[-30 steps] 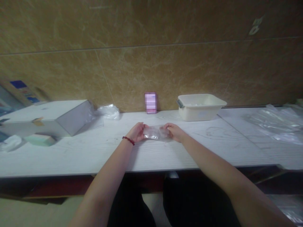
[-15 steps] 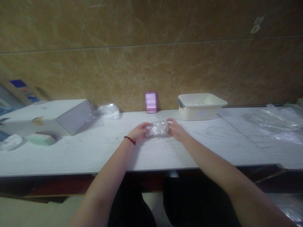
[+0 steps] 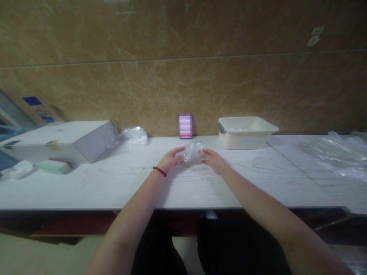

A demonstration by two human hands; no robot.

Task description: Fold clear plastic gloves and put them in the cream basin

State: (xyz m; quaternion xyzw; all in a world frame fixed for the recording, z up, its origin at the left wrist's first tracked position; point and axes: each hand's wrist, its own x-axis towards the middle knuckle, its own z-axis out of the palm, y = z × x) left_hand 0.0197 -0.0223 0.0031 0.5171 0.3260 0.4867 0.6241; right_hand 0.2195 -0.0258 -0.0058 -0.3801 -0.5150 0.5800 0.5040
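Observation:
Between my hands is a crinkled clear plastic bag (image 3: pixel 192 152), held just above the white wood-grain table (image 3: pixel 189 191). My left hand (image 3: pixel 172 158), with a dark red beaded bracelet at the wrist, has its fingers closed on the bag's left end. On the right end, my right hand (image 3: pixel 211 159) grips the plastic between thumb and fingers. Whether anything lies inside the bag cannot be made out. Behind it a phone (image 3: pixel 185 126) with a blurred screen leans upright on the wall.
A cream plastic bin (image 3: pixel 245 139) with a grey handle stands back right. Clear plastic bags (image 3: pixel 341 154) lie at far right. On the left are a white box (image 3: pixel 57 139), a crumpled plastic bag (image 3: pixel 134 135) and a pale green block (image 3: pixel 54 167). The tiled wall (image 3: pixel 172 84) bounds the back.
The plastic bag has gone from a long, flat shape to a shorter, bunched one. My hands stay at its two ends. The whole view has shifted slightly.

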